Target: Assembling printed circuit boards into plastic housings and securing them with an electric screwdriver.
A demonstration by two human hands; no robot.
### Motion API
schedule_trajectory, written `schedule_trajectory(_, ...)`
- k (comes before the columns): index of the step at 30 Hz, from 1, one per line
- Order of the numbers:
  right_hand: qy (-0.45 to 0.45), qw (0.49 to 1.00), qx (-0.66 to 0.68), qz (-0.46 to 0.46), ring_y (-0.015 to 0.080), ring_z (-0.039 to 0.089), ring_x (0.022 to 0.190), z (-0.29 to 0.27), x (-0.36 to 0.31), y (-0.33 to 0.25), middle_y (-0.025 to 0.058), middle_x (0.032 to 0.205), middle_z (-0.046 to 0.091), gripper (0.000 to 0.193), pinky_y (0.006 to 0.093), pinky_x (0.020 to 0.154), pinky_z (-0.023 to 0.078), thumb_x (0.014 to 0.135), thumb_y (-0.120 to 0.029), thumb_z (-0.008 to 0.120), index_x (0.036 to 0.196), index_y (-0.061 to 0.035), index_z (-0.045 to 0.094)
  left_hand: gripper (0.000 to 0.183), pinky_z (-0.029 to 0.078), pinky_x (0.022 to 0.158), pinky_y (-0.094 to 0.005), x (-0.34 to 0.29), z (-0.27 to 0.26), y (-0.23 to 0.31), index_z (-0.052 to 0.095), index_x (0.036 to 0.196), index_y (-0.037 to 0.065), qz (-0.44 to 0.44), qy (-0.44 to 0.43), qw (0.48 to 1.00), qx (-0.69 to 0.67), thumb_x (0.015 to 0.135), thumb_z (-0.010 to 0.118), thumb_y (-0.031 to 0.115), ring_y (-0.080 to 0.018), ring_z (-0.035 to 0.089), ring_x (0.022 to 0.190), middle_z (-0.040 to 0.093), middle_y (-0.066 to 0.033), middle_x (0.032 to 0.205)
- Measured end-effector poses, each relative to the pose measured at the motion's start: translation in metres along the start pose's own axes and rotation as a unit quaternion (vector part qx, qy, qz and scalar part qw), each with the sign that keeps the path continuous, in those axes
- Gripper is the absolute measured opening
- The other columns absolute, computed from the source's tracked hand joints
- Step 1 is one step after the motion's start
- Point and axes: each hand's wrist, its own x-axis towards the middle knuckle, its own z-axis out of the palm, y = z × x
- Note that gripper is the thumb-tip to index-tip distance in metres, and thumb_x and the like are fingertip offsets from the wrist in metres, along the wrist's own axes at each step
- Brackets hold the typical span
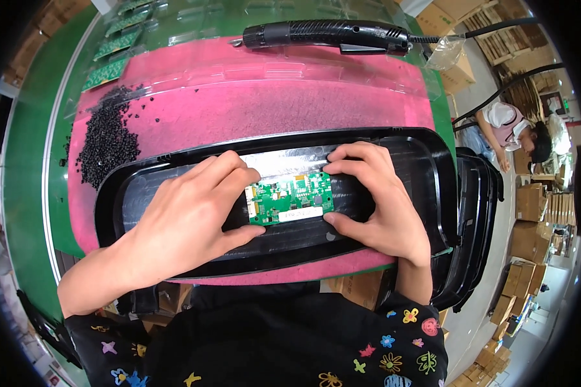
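Observation:
A green circuit board with white connectors on its left edge and a white label lies within a long black plastic housing. My left hand grips the board's left end, thumb at the lower corner and fingers at the upper one. At the right end, my right hand pinches the board between thumb and fingers. Behind the board, a silvery rectangular patch shows on the housing floor. Whether the board touches the housing floor, I cannot tell.
A pink mat lies under the housing. Small black screws are heaped at the left. A black electric screwdriver lies at the back near clear plastic trays. More green boards stand far left. Black housings are stacked at right; a person sits beyond.

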Motion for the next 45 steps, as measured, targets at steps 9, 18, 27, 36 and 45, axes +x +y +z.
schedule_trajectory(9,0.0,1.0,-0.001,0.014,0.0318,0.045,0.115,0.001,-0.001,-0.003,0.0108,0.118,0.051,0.053,0.0389,0.1,0.035,0.062,-0.002,0.076,0.11,-0.0047,0.056,0.052,0.051,0.074,-0.0386,-0.001,0.001,0.0,0.056,0.109,0.0,-0.002,-0.002,1.0,-0.002,0.065,0.081,0.014,-0.0321,0.06,0.09,0.055,-0.0123,0.101)
schedule_trajectory(18,0.001,1.0,-0.008,0.007,0.0314,0.045,0.114,0.002,0.001,-0.004,0.0112,0.116,0.052,0.052,0.0393,0.099,0.036,0.062,-0.003,0.076,0.11,-0.0037,0.057,0.054,0.05,0.077,-0.0385,-0.004,0.002,-0.005,0.054,0.112,0.0,0.013,0.009,1.0,0.007,0.067,0.08,0.015,-0.0327,0.059,0.092,0.054,-0.0131,0.102)
schedule_trajectory(27,0.177,0.983,-0.038,-0.01,0.0251,0.046,0.111,-0.008,-0.009,-0.019,0.0126,0.115,0.05,0.055,0.034,0.099,0.034,0.065,-0.007,0.073,0.117,-0.0012,0.054,0.026,0.05,0.066,-0.035,-0.026,-0.058,-0.028,0.062,0.098,0.0,0.024,0.208,0.974,0.086,0.076,0.072,0.008,-0.031,0.062,0.072,0.061,-0.0127,0.08)
schedule_trajectory(36,0.177,0.975,0.126,0.054,0.004,0.045,0.073,-0.021,0.054,-0.061,-0.0013,0.083,0.049,0.048,0.018,0.066,0.038,0.091,-0.011,0.059,0.133,-0.003,0.039,0.04,0.047,0.085,-0.0393,-0.084,-0.077,-0.103,0.066,0.103,0.0,-0.127,0.112,0.976,0.136,0.064,0.073,-0.003,-0.0306,0.058,0.094,0.059,-0.013,0.098)
schedule_trajectory(45,0.112,0.957,-0.184,0.196,0.0391,0.063,0.099,0.004,0.18,0.015,0.0321,0.099,0.063,0.065,0.0433,0.088,0.049,0.092,-0.049,0.05,0.12,0.0091,0.046,0.02,0.05,0.073,-0.042,-0.073,-0.06,-0.104,0.069,0.091,-0.001,-0.093,0.168,0.959,0.21,0.071,0.067,-0.004,-0.0353,0.063,0.079,0.063,-0.0159,0.086)
